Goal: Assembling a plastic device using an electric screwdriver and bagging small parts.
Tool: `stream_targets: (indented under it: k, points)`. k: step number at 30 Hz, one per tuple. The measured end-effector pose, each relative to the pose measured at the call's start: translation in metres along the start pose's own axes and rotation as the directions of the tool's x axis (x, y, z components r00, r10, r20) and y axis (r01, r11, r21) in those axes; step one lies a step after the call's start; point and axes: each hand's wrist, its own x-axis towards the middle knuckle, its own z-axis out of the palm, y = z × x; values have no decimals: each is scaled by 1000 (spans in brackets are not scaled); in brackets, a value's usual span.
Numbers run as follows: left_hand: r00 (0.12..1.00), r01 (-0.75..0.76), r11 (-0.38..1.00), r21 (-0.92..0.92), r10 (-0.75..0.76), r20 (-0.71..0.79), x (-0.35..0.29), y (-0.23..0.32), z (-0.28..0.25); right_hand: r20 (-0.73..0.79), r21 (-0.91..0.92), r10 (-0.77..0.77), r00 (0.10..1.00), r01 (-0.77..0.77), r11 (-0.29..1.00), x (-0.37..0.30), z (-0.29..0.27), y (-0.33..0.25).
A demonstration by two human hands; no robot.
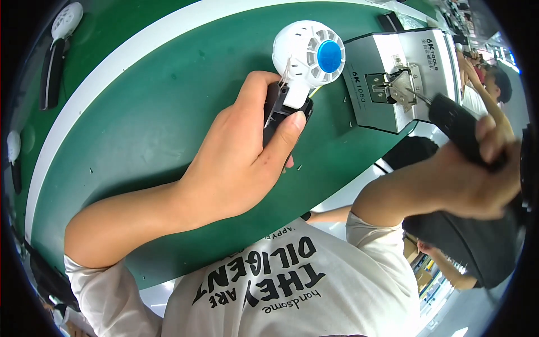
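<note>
At the far left edge of the green work mat point(146, 112), another small white fan with a black handle point(59, 50) lies well apart from the work. Moving right, the person's left hand point(236, 163) reaches up over the mat, thumb and fingers closed around the black handle of a small handheld fan point(306, 59). The fan sits above the hand, near the mat's upper middle: a round white slotted head with a bright blue centre cap, on a white neck that drops into the dark handle. To its right stands a grey metal screw feeder machine point(387, 78), just beside the fan. At the far right, the right hand point(483, 168) is wrapped tight around a black electric screwdriver point(457, 126), its thin bit pointing at the machine's top. To do this well, I judge the left hand should hold the fan steady while the bit seats squarely.
</note>
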Motion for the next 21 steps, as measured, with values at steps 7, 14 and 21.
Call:
stream_targets:
  k: [7, 14, 21]
  points:
    - [999, -40, 997, -69, 38, -37, -17, -27, 0, 512, 621, 500, 698, -703, 346, -2, -16, 9]
    - [999, 44, 990, -133, -45, -8, -13, -15, 3, 376, 684, 392, 840, -537, 494, -46, 18, -51]
    - [999, 32, 993, -118, -34, -16, -12, -15, 4, 411, 593, 352, 841, -540, 597, -52, 24, -53]
